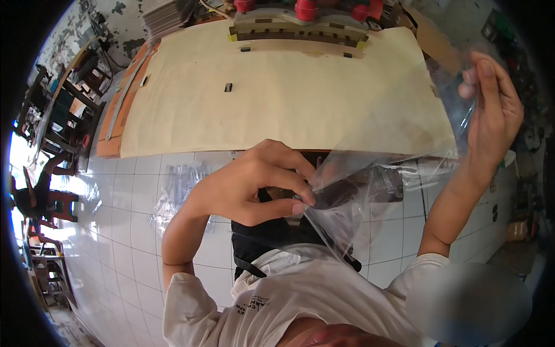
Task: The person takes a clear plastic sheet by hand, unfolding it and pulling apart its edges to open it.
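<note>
Presently, left forearm [184,240] angles up from a bent elbow; left hand [248,185] turned inward, thumb and fingertips pinched on an edge of clear plastic film [381,118]. Right forearm [458,199] raised outward; right hand [494,113] higher, fingers curled toward thumb, gripping film's far end. Film spans between both hands, overlapping, in view, the pale-covered bench [179,110]. Small dark block [228,87] on bench, beyond.

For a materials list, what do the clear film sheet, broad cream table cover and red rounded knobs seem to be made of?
The clear film sheet looks like glossy plastic: transparent, creased, with highlights. The broad cream table cover seems matt paper or vinyl, faintly rippled. The red rounded knobs are probably smooth plastic, judging by even colour.
</note>
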The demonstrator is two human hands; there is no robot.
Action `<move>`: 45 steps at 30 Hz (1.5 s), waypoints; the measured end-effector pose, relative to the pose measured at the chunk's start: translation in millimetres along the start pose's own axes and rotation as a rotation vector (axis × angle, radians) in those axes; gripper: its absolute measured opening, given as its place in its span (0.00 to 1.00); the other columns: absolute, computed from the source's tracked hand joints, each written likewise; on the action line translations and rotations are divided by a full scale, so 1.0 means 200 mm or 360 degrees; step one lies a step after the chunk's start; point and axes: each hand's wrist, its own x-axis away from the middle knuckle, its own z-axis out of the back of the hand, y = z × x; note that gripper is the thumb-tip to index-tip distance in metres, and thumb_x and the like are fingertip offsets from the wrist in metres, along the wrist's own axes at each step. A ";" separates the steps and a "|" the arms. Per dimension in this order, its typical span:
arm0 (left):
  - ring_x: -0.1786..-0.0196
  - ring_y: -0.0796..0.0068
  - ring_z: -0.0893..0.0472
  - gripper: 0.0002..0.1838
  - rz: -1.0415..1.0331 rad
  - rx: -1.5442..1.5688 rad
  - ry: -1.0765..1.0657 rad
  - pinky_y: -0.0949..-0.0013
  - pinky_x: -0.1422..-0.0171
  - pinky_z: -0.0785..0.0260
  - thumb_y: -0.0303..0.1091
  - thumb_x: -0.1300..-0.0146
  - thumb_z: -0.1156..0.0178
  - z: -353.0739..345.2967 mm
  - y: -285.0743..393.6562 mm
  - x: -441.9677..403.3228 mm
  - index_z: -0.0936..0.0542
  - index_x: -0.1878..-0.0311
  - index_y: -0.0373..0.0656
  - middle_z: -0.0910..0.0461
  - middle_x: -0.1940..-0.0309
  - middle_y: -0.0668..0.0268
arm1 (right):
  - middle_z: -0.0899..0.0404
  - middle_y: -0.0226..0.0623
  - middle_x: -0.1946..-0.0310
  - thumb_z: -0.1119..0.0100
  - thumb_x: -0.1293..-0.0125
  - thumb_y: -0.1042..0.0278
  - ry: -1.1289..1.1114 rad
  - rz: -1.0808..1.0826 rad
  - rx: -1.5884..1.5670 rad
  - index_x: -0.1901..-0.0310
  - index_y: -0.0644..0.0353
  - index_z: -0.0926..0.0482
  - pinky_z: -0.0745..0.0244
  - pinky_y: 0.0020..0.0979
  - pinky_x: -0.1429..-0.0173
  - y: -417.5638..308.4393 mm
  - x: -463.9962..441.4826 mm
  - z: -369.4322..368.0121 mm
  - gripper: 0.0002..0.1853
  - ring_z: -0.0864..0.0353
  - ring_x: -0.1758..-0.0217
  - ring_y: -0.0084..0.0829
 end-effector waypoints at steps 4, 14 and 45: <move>0.56 0.63 0.20 0.09 -0.0063 -0.0205 -0.0220 0.59 0.41 0.37 0.31 0.48 0.32 0.04 0.03 -0.01 0.15 0.63 0.41 0.17 0.59 0.63 | 0.18 0.34 0.69 0.39 0.32 0.69 -0.0062 -0.0035 -0.0060 0.54 0.68 0.17 0.27 0.19 0.66 0.02 0.00 0.02 0.11 0.24 0.72 0.18; 0.56 0.62 0.16 0.10 -0.0284 -0.0953 -0.0232 0.57 0.40 0.27 0.27 0.48 0.38 0.07 0.03 0.02 0.17 0.61 0.40 0.17 0.63 0.62 | 0.19 0.33 0.73 0.39 0.32 0.70 0.0003 -0.0166 -0.0063 0.56 0.68 0.17 0.28 0.20 0.69 0.03 0.02 0.02 0.10 0.24 0.73 0.19; 0.68 0.60 0.17 0.05 -0.0456 -0.0196 0.0070 0.65 0.63 0.22 0.26 0.43 0.31 -0.08 0.03 0.20 0.17 0.68 0.35 0.18 0.71 0.59 | 0.27 0.32 0.79 0.43 0.30 0.67 -0.0214 -0.0218 -0.0287 0.63 0.70 0.20 0.36 0.22 0.74 0.07 0.22 0.05 0.11 0.30 0.79 0.21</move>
